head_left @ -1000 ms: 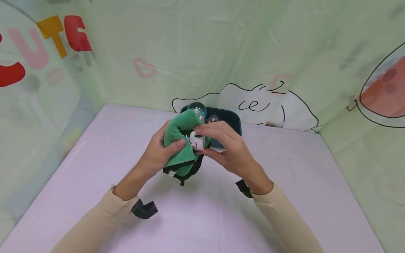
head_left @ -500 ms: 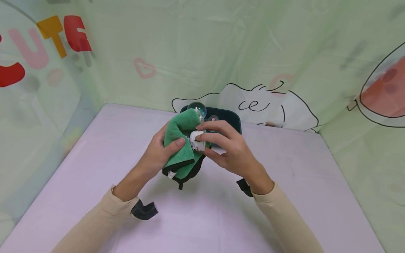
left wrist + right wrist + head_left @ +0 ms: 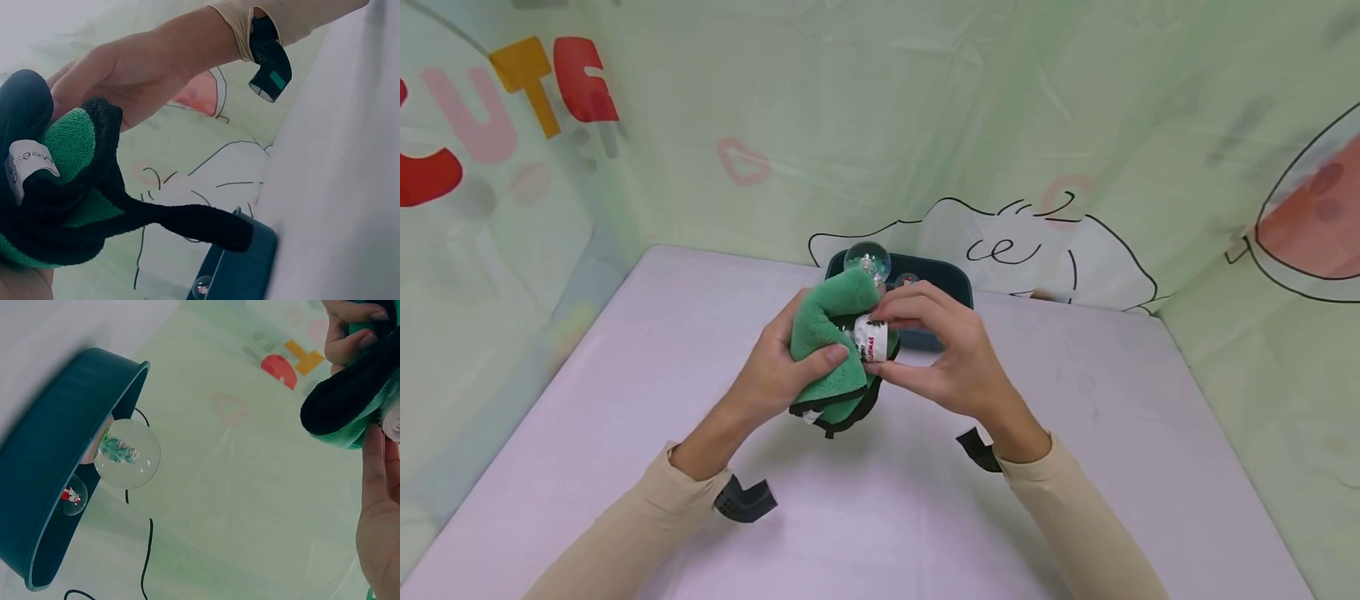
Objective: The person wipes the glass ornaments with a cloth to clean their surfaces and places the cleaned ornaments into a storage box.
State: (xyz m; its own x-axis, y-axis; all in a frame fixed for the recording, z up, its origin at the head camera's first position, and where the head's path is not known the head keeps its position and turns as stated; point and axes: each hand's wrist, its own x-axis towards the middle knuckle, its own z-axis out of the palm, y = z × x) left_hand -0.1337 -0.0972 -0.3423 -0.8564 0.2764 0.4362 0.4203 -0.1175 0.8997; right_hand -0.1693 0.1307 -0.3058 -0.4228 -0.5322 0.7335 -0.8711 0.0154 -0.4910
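Note:
In the head view my left hand (image 3: 775,364) grips a folded green cloth (image 3: 823,329) with black edging, thumb pressed on top. The cloth wraps the dome of a small snow globe, whose white base (image 3: 872,339) with red lettering sticks out to the right. Fingers and thumb of my right hand (image 3: 943,350) pinch that base. The dome is mostly hidden in the cloth. From the left wrist view, the cloth's black edging (image 3: 106,228), a white tag (image 3: 30,164) and a hanging loop show. At the right wrist view's edge, part of the white base (image 3: 392,422) appears.
A dark teal bin (image 3: 934,275) stands behind the hands at the table's back edge. Inside are a large snow globe (image 3: 127,454) with a green tree and a smaller one (image 3: 74,495) with a red-and-white figure. A printed curtain (image 3: 880,125) surrounds the pale table (image 3: 700,533).
The white base has turned in my right fingers, so its red lettering now faces up again. My right fingers have shifted around it. The left hand keeps its grip on the cloth, slightly lower.

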